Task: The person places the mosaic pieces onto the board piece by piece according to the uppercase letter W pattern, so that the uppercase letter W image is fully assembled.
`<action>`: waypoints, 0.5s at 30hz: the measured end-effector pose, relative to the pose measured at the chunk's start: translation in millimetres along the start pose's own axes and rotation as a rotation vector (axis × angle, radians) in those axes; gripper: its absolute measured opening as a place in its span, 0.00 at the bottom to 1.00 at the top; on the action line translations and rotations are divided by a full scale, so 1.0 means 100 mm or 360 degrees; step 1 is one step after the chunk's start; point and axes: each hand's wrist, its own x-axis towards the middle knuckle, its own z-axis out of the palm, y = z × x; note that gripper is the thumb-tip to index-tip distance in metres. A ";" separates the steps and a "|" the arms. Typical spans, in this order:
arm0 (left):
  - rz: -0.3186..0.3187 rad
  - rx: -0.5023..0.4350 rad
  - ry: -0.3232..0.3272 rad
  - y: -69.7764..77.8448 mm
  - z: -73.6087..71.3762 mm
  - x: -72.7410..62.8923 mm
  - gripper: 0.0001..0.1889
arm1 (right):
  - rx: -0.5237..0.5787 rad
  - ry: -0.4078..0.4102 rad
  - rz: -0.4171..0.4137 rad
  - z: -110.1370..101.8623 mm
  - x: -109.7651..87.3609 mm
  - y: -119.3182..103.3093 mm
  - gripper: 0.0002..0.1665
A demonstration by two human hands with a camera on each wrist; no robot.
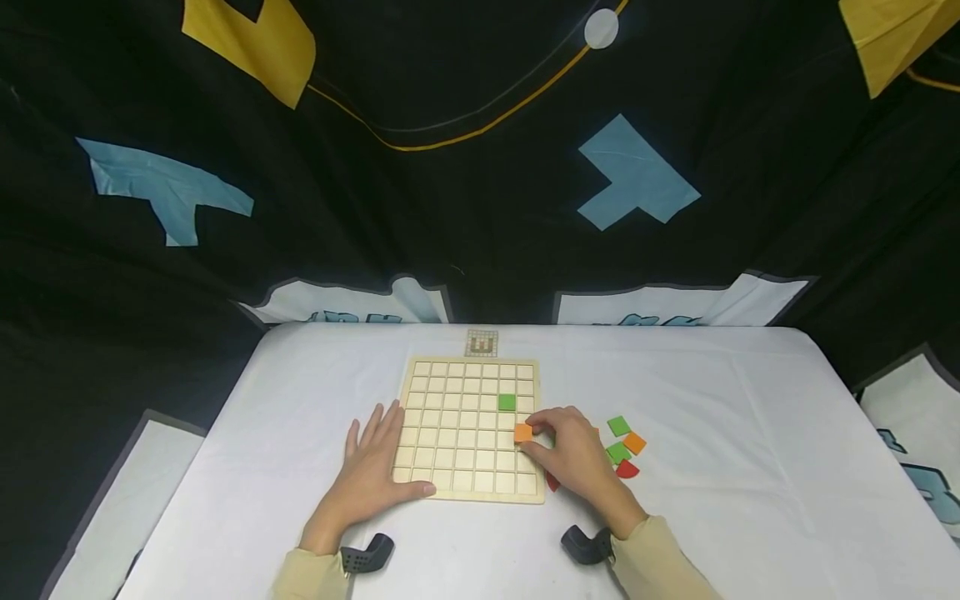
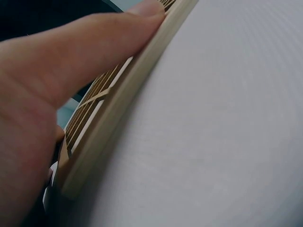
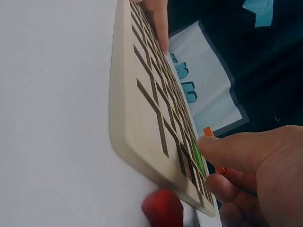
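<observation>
Wooden board (image 1: 464, 437) bears one green tile (image 1: 507, 402); right fingers (image 1: 543, 416) pinch one orange tile (image 1: 522, 432).

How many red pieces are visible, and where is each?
2: one red piece right of the right hand, another beside the board, near its lower right corner. The hand may hide more.

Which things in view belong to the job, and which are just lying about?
Job: gridded board, left hand on its edge; orange tile, pinched by right hand; green tile on it; loose coloured pieces, likely supply.

Just about: dark backdrop; small patterned square beyond the board, role unclear.
</observation>
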 end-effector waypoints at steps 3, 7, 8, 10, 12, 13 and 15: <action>-0.0001 -0.0005 -0.0001 -0.01 0.01 0.00 0.68 | -0.0003 -0.0006 0.0004 0.04 0.03 -0.01 0.17; -0.0004 -0.0009 -0.0001 -0.01 0.02 0.00 0.68 | -0.0017 -0.0019 0.0023 0.08 0.07 -0.04 0.17; -0.0002 -0.0009 0.0000 -0.01 0.02 0.00 0.68 | -0.0019 -0.0020 0.0031 0.08 0.07 -0.04 0.18; -0.0003 -0.0007 0.0000 0.00 0.01 0.00 0.68 | -0.0026 -0.0027 0.0044 0.10 0.09 -0.05 0.18; 0.0003 -0.0008 0.0002 0.00 0.01 0.00 0.67 | -0.0028 -0.0026 0.0050 0.10 0.10 -0.06 0.19; 0.0007 -0.0008 0.0004 0.00 0.01 0.00 0.67 | -0.0027 -0.0025 0.0054 0.11 0.11 -0.06 0.19; 0.0015 -0.0005 0.0008 0.00 0.01 0.00 0.67 | -0.0029 -0.0020 0.0053 0.13 0.12 -0.07 0.19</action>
